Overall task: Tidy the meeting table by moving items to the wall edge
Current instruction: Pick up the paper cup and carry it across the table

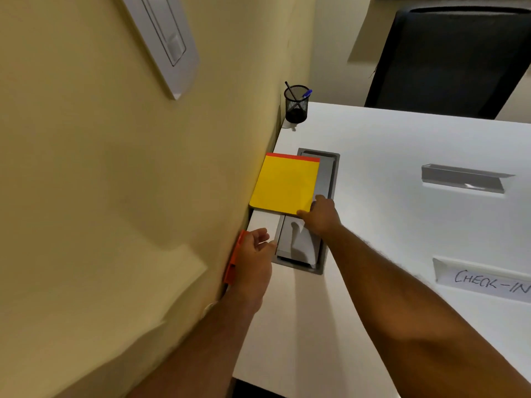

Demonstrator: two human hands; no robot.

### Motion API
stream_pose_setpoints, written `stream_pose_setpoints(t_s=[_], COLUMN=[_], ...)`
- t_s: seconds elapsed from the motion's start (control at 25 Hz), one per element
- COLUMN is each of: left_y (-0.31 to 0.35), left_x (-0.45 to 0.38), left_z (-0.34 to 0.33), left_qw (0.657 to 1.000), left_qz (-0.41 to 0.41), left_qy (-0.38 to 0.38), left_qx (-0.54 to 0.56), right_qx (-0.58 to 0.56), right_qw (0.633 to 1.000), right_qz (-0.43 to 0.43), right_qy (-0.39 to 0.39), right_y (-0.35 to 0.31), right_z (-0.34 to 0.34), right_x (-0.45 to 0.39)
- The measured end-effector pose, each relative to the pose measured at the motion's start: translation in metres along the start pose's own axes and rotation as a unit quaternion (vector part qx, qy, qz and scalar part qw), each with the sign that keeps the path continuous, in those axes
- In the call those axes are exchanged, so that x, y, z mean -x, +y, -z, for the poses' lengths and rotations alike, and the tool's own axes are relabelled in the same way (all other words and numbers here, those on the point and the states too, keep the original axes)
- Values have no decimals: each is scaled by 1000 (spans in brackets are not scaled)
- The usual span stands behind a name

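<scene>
A yellow notepad [284, 185] with a red top strip lies flat on the white table [388, 231], one edge against the wall. My right hand [320, 216] pinches its near right corner. My left hand [254, 258] rests by the wall with loosely curled fingers, beside an orange object [234, 261] that stands against the wall; whether the hand grips it is unclear. A black mesh pen holder [296, 104] with pens stands at the wall corner farther back.
A grey cable hatch [309, 248] is set into the table under and beside the notepad. A paper "CHECK-IN" tent sign [485, 278] stands at right, a second grey slot [464, 178] beyond it. A dark chair [451, 61] sits at the far side.
</scene>
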State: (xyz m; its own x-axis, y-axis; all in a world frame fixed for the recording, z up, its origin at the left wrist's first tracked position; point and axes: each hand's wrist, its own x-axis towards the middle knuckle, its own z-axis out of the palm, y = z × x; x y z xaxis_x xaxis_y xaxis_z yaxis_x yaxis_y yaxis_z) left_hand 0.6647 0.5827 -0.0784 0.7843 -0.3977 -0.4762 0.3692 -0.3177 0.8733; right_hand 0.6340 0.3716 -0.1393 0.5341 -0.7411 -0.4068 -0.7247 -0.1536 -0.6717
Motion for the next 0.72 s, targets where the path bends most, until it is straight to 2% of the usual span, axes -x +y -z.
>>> stream_pose_setpoints(t_s=[0.08, 0.2, 0.4, 0.6, 0.72], left_y=[0, 0, 2, -6, -25], left_x=[5, 25, 68, 111, 128], left_z=[5, 9, 27, 74, 100], left_qw=[1000, 1000, 998, 992, 985], left_qz=[-1, 1, -29, -61, -70], left_qy=[1, 11, 55, 92, 118], left_qx=[2, 2, -21, -66, -108], right_qx=[-43, -95, -141, -82, -22], right_qw=[998, 992, 980, 985, 987], right_qz=[17, 70, 138, 110, 105], right_qy=[37, 51, -15, -104, -116], right_y=[5, 2, -8, -21, -24], right_z=[3, -3, -32, -61, -80], right_x=[24, 78, 177, 237, 248])
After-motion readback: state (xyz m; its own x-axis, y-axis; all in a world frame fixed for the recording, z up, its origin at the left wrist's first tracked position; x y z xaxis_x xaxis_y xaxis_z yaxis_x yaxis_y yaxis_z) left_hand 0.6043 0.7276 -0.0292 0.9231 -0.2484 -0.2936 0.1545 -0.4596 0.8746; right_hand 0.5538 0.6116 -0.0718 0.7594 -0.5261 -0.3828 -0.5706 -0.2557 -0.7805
